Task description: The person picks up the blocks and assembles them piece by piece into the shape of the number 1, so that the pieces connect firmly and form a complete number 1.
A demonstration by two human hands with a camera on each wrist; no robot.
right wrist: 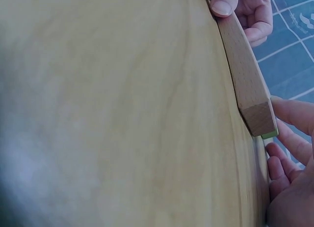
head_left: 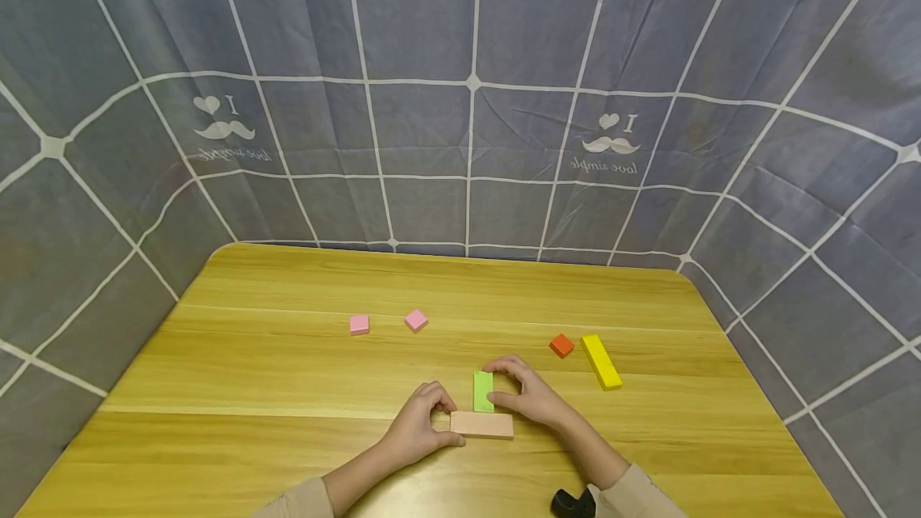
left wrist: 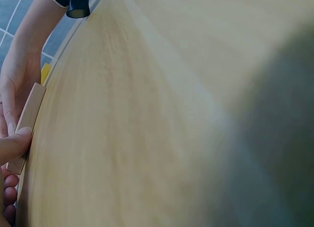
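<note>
A pale wooden block (head_left: 482, 425) lies lengthwise on the table near its front. My left hand (head_left: 416, 427) holds it by the left end, thumb at the near side and fingers at the far side. Just beyond it, a light green block (head_left: 483, 392) lies at a right angle, its near end against or very close to the wooden block. My right hand (head_left: 536, 395) pinches the green block, thumb on its right side and fingertips at its far end. In the right wrist view the wooden block (right wrist: 245, 74) hides nearly all of the green block (right wrist: 269, 135).
Two pink blocks (head_left: 359, 324) lie apart at the back left. To the right are an orange-red block (head_left: 562, 345) and a long yellow block (head_left: 600, 362). A black device (head_left: 573, 504) is at the right wrist. A grey checked curtain (head_left: 417, 134) surrounds the table (head_left: 252, 390).
</note>
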